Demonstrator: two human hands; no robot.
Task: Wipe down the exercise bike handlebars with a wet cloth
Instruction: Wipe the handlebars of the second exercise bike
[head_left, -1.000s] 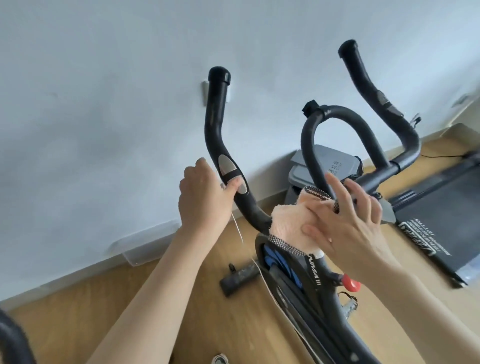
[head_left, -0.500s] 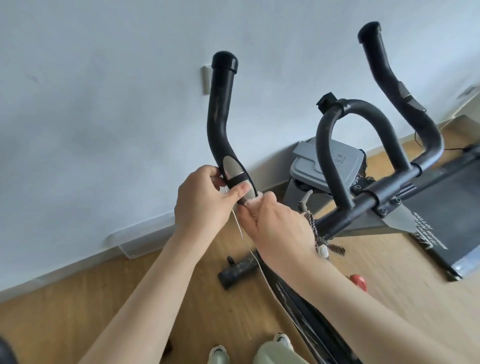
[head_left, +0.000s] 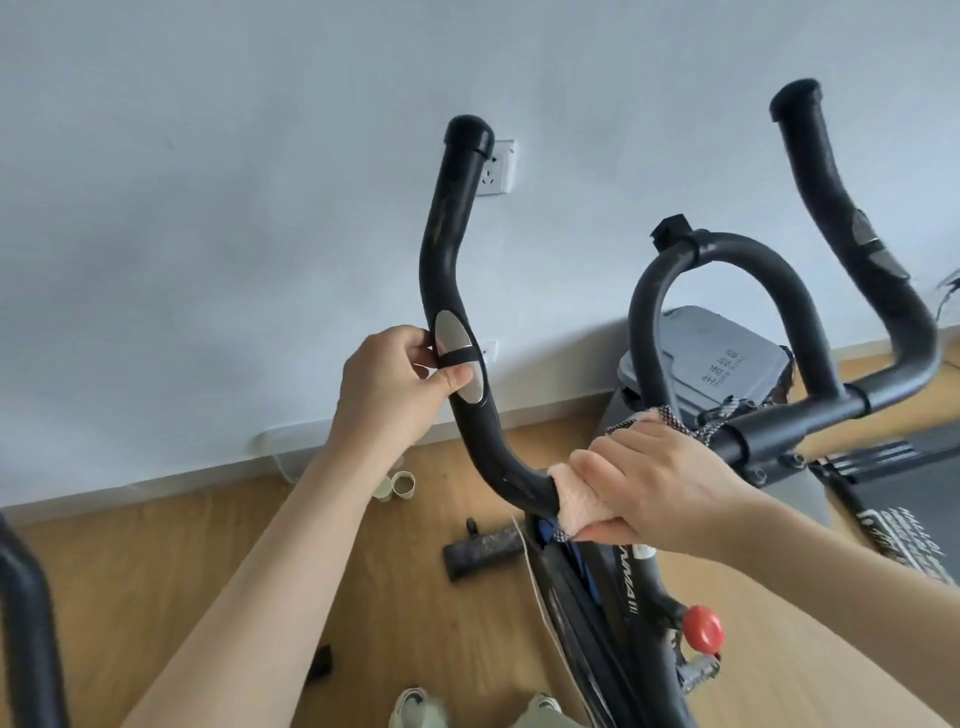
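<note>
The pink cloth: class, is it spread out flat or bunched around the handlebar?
Bunched. The pink cloth is wrapped round the lower bend of the handlebar, gripped by the right hand; only its edges show.

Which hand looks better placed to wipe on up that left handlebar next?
The right hand: it is clamped around the pink cloth at the base of the left handlebar. The left hand holds no cloth; it grips the bar at the silver sensor pad, steadying it.
</note>
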